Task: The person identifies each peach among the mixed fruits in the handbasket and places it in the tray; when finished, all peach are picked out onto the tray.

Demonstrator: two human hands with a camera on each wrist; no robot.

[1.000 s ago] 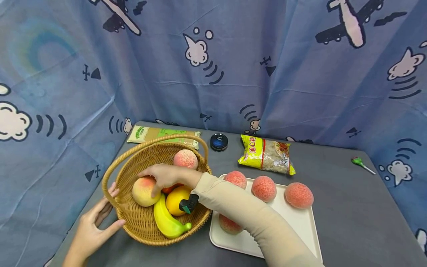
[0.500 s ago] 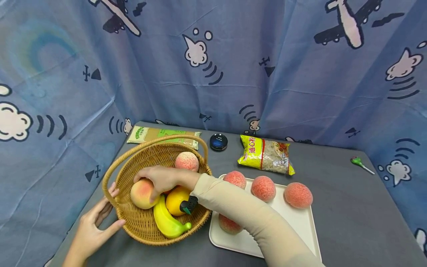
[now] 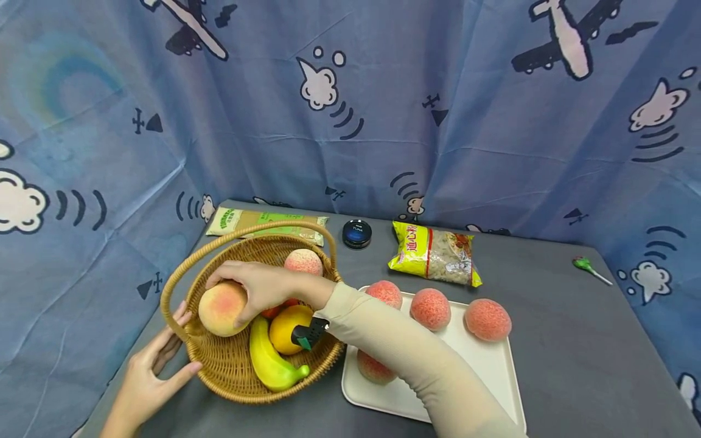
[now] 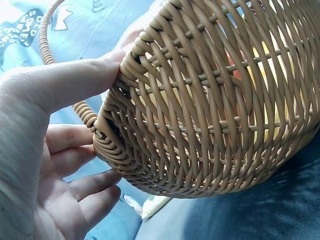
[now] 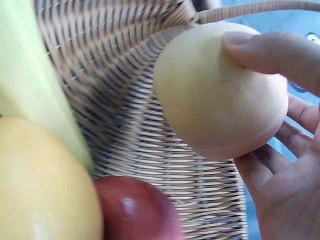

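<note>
My right hand (image 3: 257, 286) grips a large yellow-pink peach (image 3: 221, 308) inside a wicker basket (image 3: 230, 380). The right wrist view shows the thumb on one side of the peach (image 5: 215, 95) and the fingers round the other. My left hand (image 3: 150, 371) rests against the basket's left side, thumb and fairly straight fingers touching it near the handle's base. Beside the peach lie a banana (image 3: 272, 359), a round orange-yellow fruit (image 3: 286, 331) and a red fruit (image 5: 137, 210), partly hidden in the head view. A speckled pink peach (image 3: 303, 261) sits at the basket's back.
Right of the basket, several pink peaches (image 3: 430, 309) lie on a white tray (image 3: 482, 371), partly under my right sleeve. Behind stand a tan-green packet (image 3: 235, 222), a dark tuna tin (image 3: 357, 234) and a yellow pasta bag (image 3: 435, 253). A lollipop (image 3: 591, 269) lies far right.
My right hand has lifted the yellow-pink peach a little and moved it leftward in the basket. My left hand stays at the basket's side.
</note>
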